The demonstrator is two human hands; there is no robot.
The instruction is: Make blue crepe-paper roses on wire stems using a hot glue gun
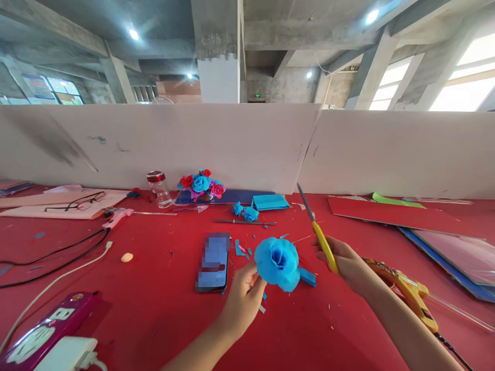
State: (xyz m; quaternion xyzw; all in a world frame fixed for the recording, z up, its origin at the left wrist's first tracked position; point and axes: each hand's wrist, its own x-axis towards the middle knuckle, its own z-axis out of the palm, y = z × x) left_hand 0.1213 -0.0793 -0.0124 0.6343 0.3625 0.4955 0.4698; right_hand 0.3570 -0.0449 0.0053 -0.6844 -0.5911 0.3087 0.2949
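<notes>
A blue paper flower (276, 263) with layered petals faces up in the middle of the head view. My left hand (247, 291) is closed below it, pinching it from underneath; the pinched part is hidden by the petals. To the right, my right hand (342, 260) is wrapped round the yellow handle of a pair of scissors (324, 242), whose blades point up and away, together or nearly so. The scissors are apart from the flower. Blue paper scraps (307, 277) lie beneath and around the flower on the red table (154, 319).
A phone (212, 262) lies left of the flower. Behind are small blue flowers (250, 214), folded blue paper (270, 201), a flower arrangement (201, 184) and a glass jar (159, 189). A yellow glue gun (413, 293) lies by my right forearm; a power strip (50, 324) sits front left.
</notes>
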